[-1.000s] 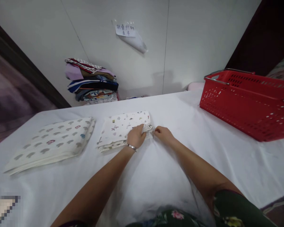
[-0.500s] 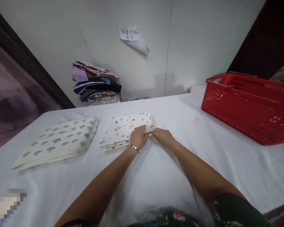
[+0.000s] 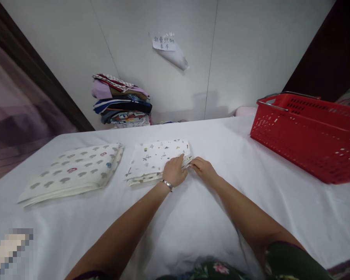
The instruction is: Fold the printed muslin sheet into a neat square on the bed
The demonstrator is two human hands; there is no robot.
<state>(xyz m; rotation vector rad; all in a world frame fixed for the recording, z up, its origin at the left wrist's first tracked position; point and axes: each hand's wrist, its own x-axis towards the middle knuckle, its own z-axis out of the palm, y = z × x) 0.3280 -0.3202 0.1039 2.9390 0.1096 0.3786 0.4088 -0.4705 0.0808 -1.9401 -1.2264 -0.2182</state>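
A folded white cloth (image 3: 154,154) with small scattered prints lies in the middle of the white-covered table, its layers showing along the near and right edges. My left hand (image 3: 174,172), with a silver bracelet at the wrist, grips the cloth near its front right corner, fingers on top. Pinched at that same corner from the right is my right hand (image 3: 203,168); its fingertips touch the layered edge. Left of this cloth rests another folded cloth (image 3: 78,165), cream with grey mushroom-like shapes and a few red and blue ones. Neither hand touches it.
A red perforated basket (image 3: 303,144) with metal handles stands at the right. Beyond the far table edge rises a stack of folded clothes (image 3: 122,102) by the wall. A paper note (image 3: 166,43) hangs on the wall. The table (image 3: 218,136) wears a white sheet.
My left hand's fingers have shifted slightly at the cloth's corner, and my right hand still pinches its edge. The whole view has moved a little; both cloths stay in place.
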